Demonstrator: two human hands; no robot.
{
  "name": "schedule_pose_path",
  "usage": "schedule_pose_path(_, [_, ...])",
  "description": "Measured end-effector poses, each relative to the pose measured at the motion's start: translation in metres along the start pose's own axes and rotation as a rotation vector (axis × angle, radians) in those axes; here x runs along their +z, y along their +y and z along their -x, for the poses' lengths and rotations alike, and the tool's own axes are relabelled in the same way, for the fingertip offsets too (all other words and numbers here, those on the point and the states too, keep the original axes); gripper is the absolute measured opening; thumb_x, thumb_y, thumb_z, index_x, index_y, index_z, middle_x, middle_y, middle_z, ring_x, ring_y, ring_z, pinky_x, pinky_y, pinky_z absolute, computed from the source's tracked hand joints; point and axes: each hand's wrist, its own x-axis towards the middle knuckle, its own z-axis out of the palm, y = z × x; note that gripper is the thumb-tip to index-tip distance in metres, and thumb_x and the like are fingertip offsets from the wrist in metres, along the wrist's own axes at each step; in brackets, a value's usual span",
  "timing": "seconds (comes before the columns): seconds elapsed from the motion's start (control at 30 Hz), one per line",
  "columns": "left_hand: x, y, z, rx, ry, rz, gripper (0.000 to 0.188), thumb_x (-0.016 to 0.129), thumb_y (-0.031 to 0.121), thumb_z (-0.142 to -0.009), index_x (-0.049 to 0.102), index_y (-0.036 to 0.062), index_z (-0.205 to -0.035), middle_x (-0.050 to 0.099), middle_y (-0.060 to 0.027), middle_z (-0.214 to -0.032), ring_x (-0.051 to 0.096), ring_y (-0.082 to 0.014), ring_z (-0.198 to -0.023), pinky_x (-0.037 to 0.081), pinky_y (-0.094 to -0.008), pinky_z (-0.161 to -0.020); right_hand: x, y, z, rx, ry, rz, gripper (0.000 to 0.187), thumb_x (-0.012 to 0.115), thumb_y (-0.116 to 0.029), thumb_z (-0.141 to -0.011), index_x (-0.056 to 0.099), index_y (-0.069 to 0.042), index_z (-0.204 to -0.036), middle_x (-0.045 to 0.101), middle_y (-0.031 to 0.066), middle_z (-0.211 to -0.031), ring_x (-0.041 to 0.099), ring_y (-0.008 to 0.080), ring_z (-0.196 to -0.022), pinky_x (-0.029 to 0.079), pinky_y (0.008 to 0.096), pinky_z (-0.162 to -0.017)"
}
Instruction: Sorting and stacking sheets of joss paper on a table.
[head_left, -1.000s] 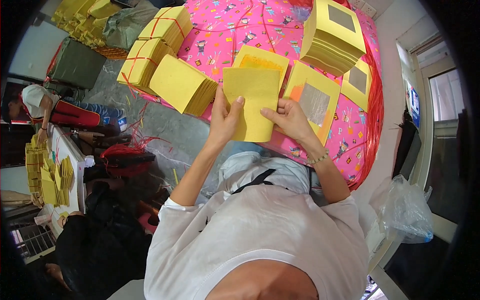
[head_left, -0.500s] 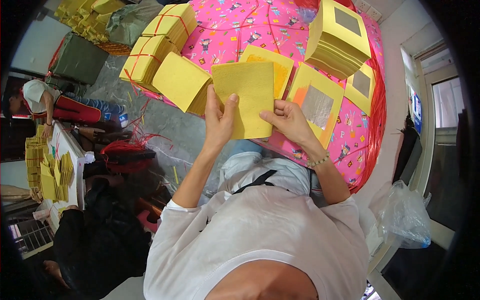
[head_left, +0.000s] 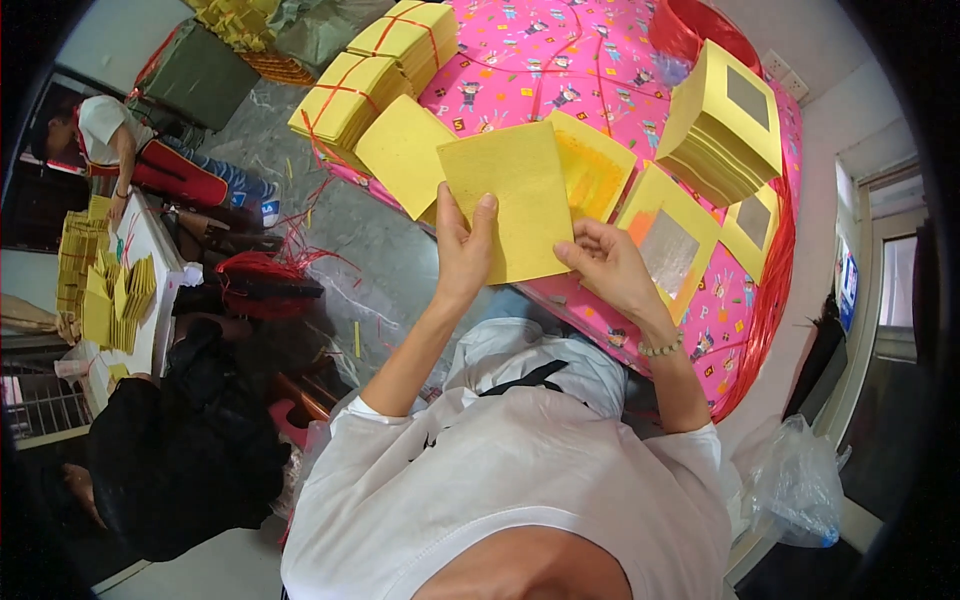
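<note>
A rectangular piece of yellow paper (head_left: 510, 200) is held up in front of me, tilted slightly; whether it is one sheet or a thin stack I cannot tell. My left hand (head_left: 466, 245) grips its lower left side, thumb on the front face and fingers behind. At the lower right edge, my right hand (head_left: 608, 262) pinches it between thumb and curled fingers. Behind the paper lie an orange-smeared yellow sheet (head_left: 592, 165) and a yellow sheet with a silver square (head_left: 668, 250). Left of my hands is a stack of plain yellow paper (head_left: 405, 155).
A pink patterned cover (head_left: 540, 80) spreads over the work surface. Bundles tied with red string (head_left: 345, 105) stand far left, a tall paper stack (head_left: 722, 125) far right. Red strands (head_left: 775, 290) hang along the right edge. Another person (head_left: 110, 135) works at a white table (head_left: 160, 270) on the left.
My view has turned, so the surroundings sit farther right in the picture. The held paper has tilted a little, and its face looks smoother than before. Both hands still hold it.
</note>
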Motion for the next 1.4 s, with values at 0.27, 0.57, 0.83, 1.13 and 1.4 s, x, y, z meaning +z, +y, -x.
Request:
schedule_pose_path(0.27, [-0.062, 0.023, -0.048, -0.028, 0.174, -0.035, 0.031, 0.056, 0.014, -0.093, 0.047, -0.0022, -0.118, 0.061, -0.0111, -0.11, 0.059, -0.015, -0.098, 0.048, -0.0292, -0.083, 0.03, -0.046, -0.093, -0.275, 0.028, 0.36, 0.03, 0.064, -0.026, -0.085, 0.063, 0.002, -0.096, 0.063, 0.0059, -0.074, 0.056, 0.0104, -0.063, 0.045, 0.0278, -0.06])
schedule_pose_path(0.57, [-0.137, -0.021, -0.099, -0.056, 0.234, -0.336, 0.036, 0.061, 0.021, -0.091, 0.054, -0.0034, -0.116, 0.063, -0.0098, -0.107, 0.06, -0.013, -0.093, 0.046, -0.0265, -0.081, 0.06, -0.03, -0.195, -0.275, -0.008, 0.553, 0.037, 0.068, -0.036, -0.079, 0.064, -0.004, -0.098, 0.059, 0.0014, -0.069, 0.056, 0.0108, -0.064, 0.046, 0.0294, -0.06])
schedule_pose_path(0.83, [-0.137, -0.059, -0.108, -0.114, 0.234, -0.418, 0.034, 0.062, 0.021, -0.089, 0.056, -0.0044, -0.111, 0.065, -0.0092, -0.102, 0.06, -0.014, -0.091, 0.046, -0.0279, -0.079, 0.051, -0.004, -0.205, -0.1, -0.016, 0.616, 0.038, 0.064, -0.037, -0.075, 0.064, -0.007, -0.099, 0.066, 0.0125, -0.092, 0.065, 0.0249, -0.083, 0.05, 0.0375, -0.075])
schedule_pose_path(1.13, [-0.144, -0.078, -0.115, -0.056, 0.276, -0.536, 0.036, 0.065, 0.022, -0.083, 0.058, -0.0058, -0.105, 0.066, -0.0131, -0.097, 0.063, -0.0185, -0.085, 0.049, -0.0315, -0.076, 0.049, -0.002, -0.203, -0.052, -0.056, 0.59, 0.032, 0.063, -0.035, -0.076, 0.063, -0.009, -0.095, 0.065, 0.007, -0.073, 0.065, 0.0186, -0.074, 0.049, 0.0356, -0.066])
schedule_pose_path(1.4, [-0.118, -0.057, -0.104, -0.031, 0.395, -0.84, 0.052, 0.069, 0.024, -0.075, 0.051, -0.0051, -0.114, 0.062, -0.0217, -0.103, 0.062, -0.0341, -0.092, 0.048, -0.041, -0.082, 0.054, -0.001, -0.199, -0.242, 0.026, 0.853, 0.028, 0.062, -0.031, -0.077, 0.06, -0.008, -0.094, 0.064, 0.0127, -0.074, 0.064, 0.0299, -0.074, 0.049, 0.0429, -0.068])
